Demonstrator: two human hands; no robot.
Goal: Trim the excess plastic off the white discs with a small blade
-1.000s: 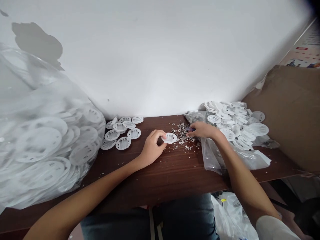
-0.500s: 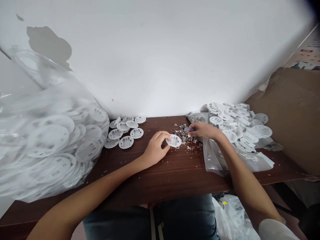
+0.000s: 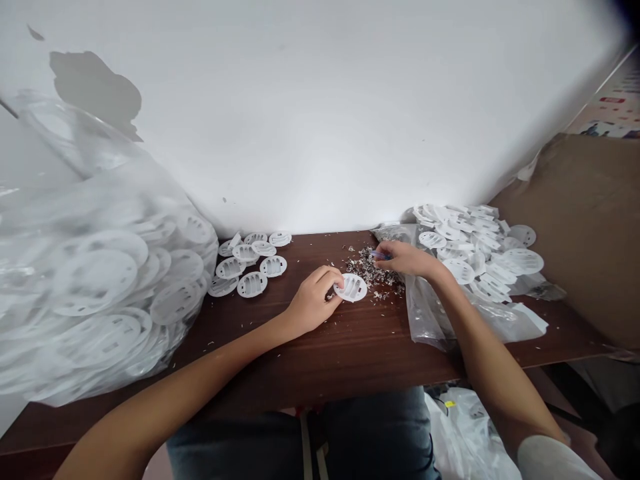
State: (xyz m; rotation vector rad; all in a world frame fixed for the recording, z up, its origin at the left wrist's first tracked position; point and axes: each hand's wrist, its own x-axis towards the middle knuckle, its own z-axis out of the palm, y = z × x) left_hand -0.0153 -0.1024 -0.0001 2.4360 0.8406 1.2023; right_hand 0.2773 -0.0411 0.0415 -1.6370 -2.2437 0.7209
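Pinched by its left edge, a white slotted plastic disc (image 3: 353, 288) is held slightly tilted in my left hand (image 3: 315, 300) above the brown table. My right hand (image 3: 404, 259) is closed on a slim bluish-purple tool (image 3: 381, 255), its tip over a heap of small metal clips (image 3: 367, 268). The tool's exact kind is too small to make out. The heap lies just behind and to the right of the held disc. Several similar discs (image 3: 253, 285) lie grouped on the table to the left of my left hand.
A large clear bag of white discs (image 3: 105, 280) bulges at the left. At the right, more white parts (image 3: 470, 243) are piled on a plastic bag (image 3: 435, 320), beside a brown cardboard box (image 3: 580, 233). A white wall (image 3: 310, 120) stands behind the table (image 3: 320, 360).
The disc in my left hand has shifted slightly right and turned a little flatter to view. My right hand stays over the clips with the tool, almost unmoved.
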